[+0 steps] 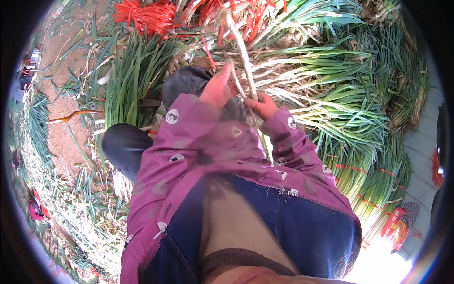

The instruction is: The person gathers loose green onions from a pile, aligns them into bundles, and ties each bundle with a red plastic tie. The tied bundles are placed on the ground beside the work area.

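Note:
In front of my lap, my right hand [263,105] is closed around a long pale scallion stalk [244,53]. Its root end points up and away from me, and green leaves run down below the hand towards my lap. My left hand [217,87] is just left of the stalk, thumb raised. A loose, pale outer strip [237,80] angles away from the stalk, its upper end pinched at the left thumb; the left fingertips are partly hidden behind it. Beyond the right hand, loose scallions [333,99] lie with white ends towards me and green tops to the right.
Red plastic ties [145,16] lie in a bunch at the top. A green scallion pile [136,78] stands at left, near a curved orange-brown handle [76,115]. Tied bundles [372,191] and a red printed packet [394,227] are at lower right. Leaf scraps [88,213] litter the ground.

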`<state>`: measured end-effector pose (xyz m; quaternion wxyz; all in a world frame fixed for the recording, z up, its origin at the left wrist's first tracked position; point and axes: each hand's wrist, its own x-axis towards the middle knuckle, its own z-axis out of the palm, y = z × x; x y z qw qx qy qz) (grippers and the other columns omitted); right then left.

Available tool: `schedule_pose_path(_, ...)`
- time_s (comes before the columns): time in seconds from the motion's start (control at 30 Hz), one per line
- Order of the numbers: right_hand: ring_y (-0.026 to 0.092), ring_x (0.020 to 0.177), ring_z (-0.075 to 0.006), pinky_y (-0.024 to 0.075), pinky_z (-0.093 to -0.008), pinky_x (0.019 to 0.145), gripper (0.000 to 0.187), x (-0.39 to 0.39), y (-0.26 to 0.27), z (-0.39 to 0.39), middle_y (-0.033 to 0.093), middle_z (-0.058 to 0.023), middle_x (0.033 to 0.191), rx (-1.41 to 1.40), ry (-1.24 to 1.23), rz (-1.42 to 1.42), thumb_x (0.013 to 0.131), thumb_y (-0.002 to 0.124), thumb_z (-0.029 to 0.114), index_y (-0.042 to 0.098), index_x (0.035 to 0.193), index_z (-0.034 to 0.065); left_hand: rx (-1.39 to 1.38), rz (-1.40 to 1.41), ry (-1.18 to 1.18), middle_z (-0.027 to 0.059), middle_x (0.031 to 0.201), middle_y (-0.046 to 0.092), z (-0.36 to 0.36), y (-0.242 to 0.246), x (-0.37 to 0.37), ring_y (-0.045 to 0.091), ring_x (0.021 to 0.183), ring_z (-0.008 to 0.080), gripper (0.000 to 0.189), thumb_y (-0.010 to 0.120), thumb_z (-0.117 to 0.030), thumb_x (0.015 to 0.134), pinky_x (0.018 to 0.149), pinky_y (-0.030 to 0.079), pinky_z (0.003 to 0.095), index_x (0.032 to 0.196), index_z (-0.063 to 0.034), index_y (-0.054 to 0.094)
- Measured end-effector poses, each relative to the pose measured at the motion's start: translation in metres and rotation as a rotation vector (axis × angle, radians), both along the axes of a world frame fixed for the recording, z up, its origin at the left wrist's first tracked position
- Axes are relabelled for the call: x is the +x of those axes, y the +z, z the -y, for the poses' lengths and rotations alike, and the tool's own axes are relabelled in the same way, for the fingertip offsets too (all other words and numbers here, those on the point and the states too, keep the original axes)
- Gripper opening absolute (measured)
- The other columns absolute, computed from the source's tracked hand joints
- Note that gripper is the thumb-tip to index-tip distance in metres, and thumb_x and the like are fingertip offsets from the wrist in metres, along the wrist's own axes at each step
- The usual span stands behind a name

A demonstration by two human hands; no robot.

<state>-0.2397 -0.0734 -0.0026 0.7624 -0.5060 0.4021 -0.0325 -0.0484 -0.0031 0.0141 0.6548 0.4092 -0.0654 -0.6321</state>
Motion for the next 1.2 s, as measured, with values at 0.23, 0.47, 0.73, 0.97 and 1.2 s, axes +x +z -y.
schedule_pose_path(0.23, 0.061, 0.098, -0.0210, 0.0491, -0.0336, 0.084, 0.037, 0.017, 0.021, 0.005, 0.066, -0.0102, 0.106, -0.253, 0.171, -0.158, 0.094, 0.067, 0.022, 0.061, 0.128, 0.0071, -0.049, -0.084, 0.222, 0.0213, 0.122, 0.061, 0.000, -0.009, 0.012, 0.060, 0.116, 0.0385, 0.039, 0.053, -0.023, 0.103, 0.101, 0.049, 0.0525, 0.126, 0.0081, 0.053)
schedule_pose_path(0.47, 0.055, 0.121, -0.0367, 0.0449, -0.0416, 0.101, 0.057, -0.018, 0.009, -0.027, 0.049, -0.0198, 0.140, -0.768, 0.378, -0.297, 0.089, 0.063, 0.039, 0.055, 0.135, 0.0060, -0.103, 0.290, 0.243, 0.0119, 0.104, 0.065, 0.024, -0.027, 0.027, 0.062, 0.099, 0.0277, 0.038, 0.042, -0.032, 0.107, 0.095, 0.050, 0.0487, 0.125, 0.0000, 0.053)
schedule_pose_path(0.73, 0.060, 0.114, -0.0370, 0.0484, -0.0445, 0.094, 0.054, 0.001, -0.020, -0.033, 0.061, -0.0208, 0.121, -0.782, 0.327, -0.162, 0.094, 0.059, 0.033, 0.046, 0.139, 0.0065, 0.100, -0.014, 0.358, 0.0060, 0.114, 0.050, 0.036, 0.005, 0.024, 0.052, 0.099, 0.0257, 0.052, 0.051, -0.050, 0.100, 0.100, 0.044, 0.0461, 0.129, -0.0061, 0.047)
schedule_pose_path(0.97, 0.062, 0.115, -0.0321, 0.0503, -0.0404, 0.100, 0.055, -0.012, -0.036, 0.057, 0.059, -0.0186, 0.130, -0.907, 0.649, 0.112, 0.093, 0.062, 0.034, 0.048, 0.141, 0.0101, 0.113, 0.010, 0.297, -0.0027, 0.080, 0.043, 0.048, 0.011, 0.013, 0.044, 0.069, 0.0136, 0.017, 0.066, -0.022, 0.096, 0.068, 0.043, 0.0345, 0.098, -0.0098, 0.054)
schedule_pose_path(1.2, 0.036, 0.142, -0.0342, 0.0258, -0.0496, 0.119, 0.052, -0.042, -0.128, 0.267, 0.042, -0.0128, 0.151, -1.314, 0.615, -1.043, 0.094, 0.054, 0.023, 0.046, 0.143, 0.0087, 0.036, -0.041, 0.159, -0.0026, 0.079, 0.031, 0.058, 0.008, 0.009, 0.033, 0.067, 0.0121, 0.026, 0.058, -0.019, 0.102, 0.063, 0.032, 0.0321, 0.082, -0.0124, 0.041)
